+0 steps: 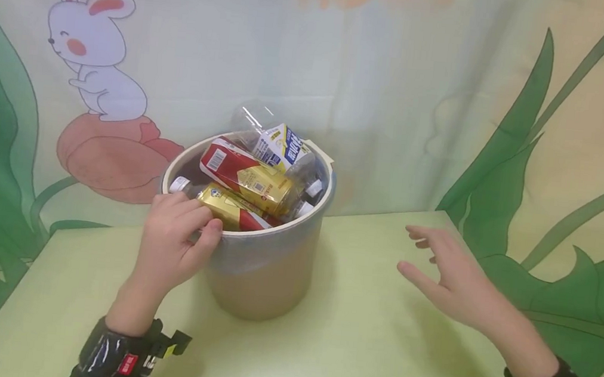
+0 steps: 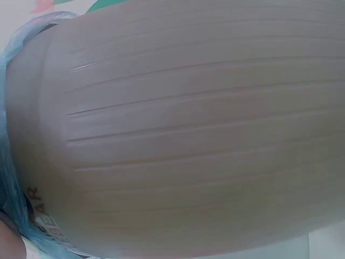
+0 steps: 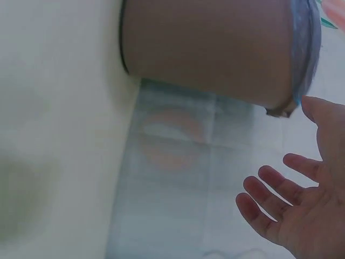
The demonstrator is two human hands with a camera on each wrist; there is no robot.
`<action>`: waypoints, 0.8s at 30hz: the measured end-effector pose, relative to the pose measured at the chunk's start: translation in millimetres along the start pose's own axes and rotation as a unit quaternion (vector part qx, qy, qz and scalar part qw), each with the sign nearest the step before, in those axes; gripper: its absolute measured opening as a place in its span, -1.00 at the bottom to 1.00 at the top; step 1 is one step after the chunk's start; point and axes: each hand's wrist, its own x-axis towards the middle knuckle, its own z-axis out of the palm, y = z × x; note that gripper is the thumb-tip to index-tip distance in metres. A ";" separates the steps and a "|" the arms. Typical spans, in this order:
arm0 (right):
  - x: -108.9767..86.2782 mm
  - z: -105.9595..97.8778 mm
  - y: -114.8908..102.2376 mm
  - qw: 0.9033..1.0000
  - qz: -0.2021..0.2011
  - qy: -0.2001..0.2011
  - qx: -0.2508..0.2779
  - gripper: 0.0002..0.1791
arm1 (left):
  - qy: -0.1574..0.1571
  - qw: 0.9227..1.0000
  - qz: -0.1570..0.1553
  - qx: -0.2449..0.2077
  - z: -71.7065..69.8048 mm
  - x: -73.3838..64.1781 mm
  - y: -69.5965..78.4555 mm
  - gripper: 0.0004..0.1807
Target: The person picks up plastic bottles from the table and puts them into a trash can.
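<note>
A brownish trash bin (image 1: 261, 281) stands on the table, with a thin blue bag (image 1: 253, 253) folded over its top. Plastic bottles fill it: two with red and gold labels (image 1: 249, 178), and a clear one with a white, blue and yellow label (image 1: 284, 145) sticking out at the back. At the near-left rim my left hand (image 1: 176, 231) grips the edge, fingers bent over it. The left wrist view is mostly taken up by the bin's ridged side (image 2: 188, 124). My right hand (image 1: 453, 276) hovers apart from the bin on its right, fingers spread, holding nothing.
The pale green table (image 1: 364, 337) extends to both sides of the bin. Behind it hangs a cloth backdrop (image 1: 390, 100) printed with a rabbit (image 1: 98, 57), leaves and flowers. Black bands with small mounts (image 1: 126, 353) are strapped round both wrists.
</note>
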 end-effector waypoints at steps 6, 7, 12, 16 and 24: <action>-29.2 28.4 -8.4 0.999 0.006 -0.026 -0.021 -0.25 | -0.060 0.998 0.004 -0.027 16.3 14.8 -2.6 -0.63; -32.9 32.2 -10.7 0.999 0.002 -0.030 -0.029 -0.25 | -0.071 0.997 0.006 -0.027 19.5 16.7 -1.6 -0.64; -47.0 50.3 -22.2 0.996 -0.033 -0.045 -0.070 -0.27 | -0.105 0.994 0.015 -0.029 33.2 22.5 5.3 -0.69; -48.4 61.9 -29.3 0.993 -0.062 -0.058 -0.085 -0.26 | -0.107 0.992 0.006 -0.073 37.3 25.1 8.9 -0.72; -45.4 68.6 -34.9 0.986 -0.099 -0.068 -0.114 -0.11 | -0.066 0.989 0.007 -0.136 8.8 10.9 18.9 -0.47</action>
